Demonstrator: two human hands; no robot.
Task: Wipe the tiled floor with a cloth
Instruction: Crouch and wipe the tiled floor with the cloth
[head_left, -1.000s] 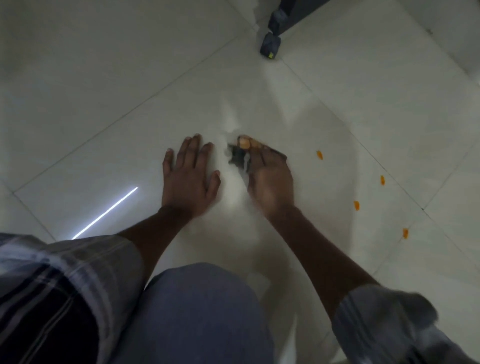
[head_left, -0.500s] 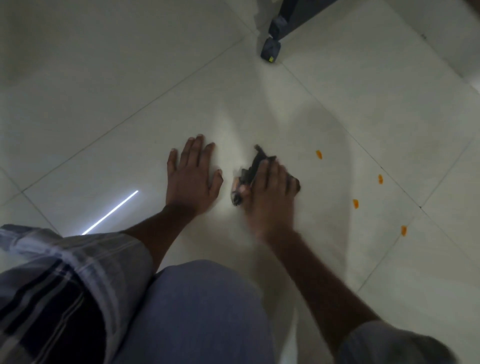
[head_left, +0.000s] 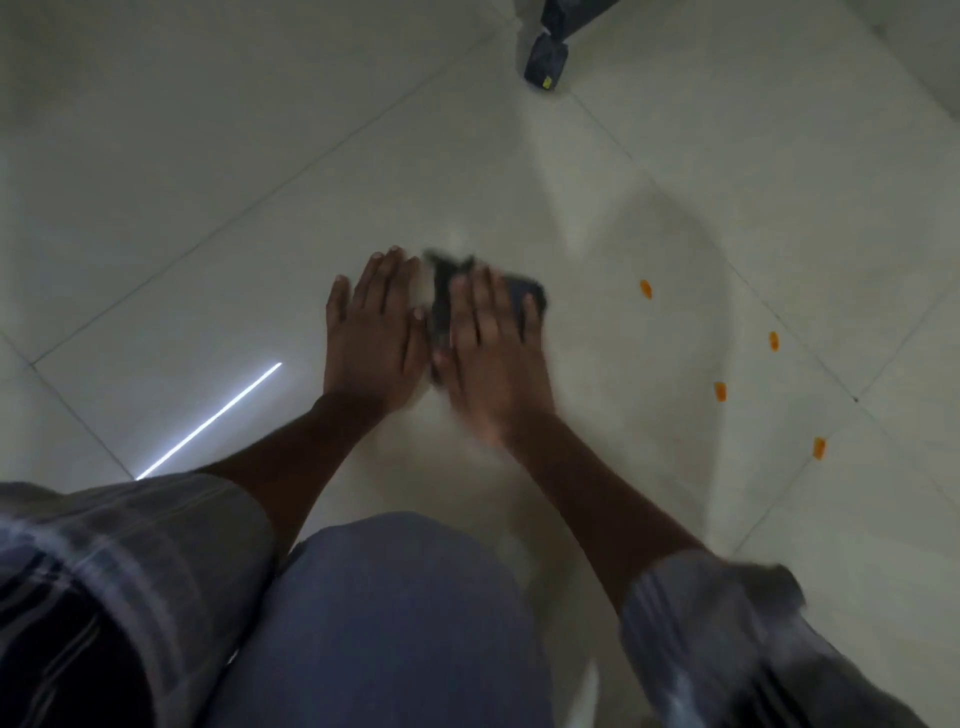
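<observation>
Right hand (head_left: 488, 343) presses the dark cloth (head_left: 524, 291) flat with straight fingers; left hand (head_left: 371, 338) rests spread on the floor (head_left: 208, 208).

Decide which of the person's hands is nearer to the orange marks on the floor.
Right. The right hand presses the dark cloth flat, on the side towards the orange marks. The left hand rests flat on the tiled floor, farther from them.

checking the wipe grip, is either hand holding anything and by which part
The right hand presses flat on the dark cloth, covering its middle, fingers straight rather than curled round it. The left hand lies flat on the floor, holding nothing.
</observation>
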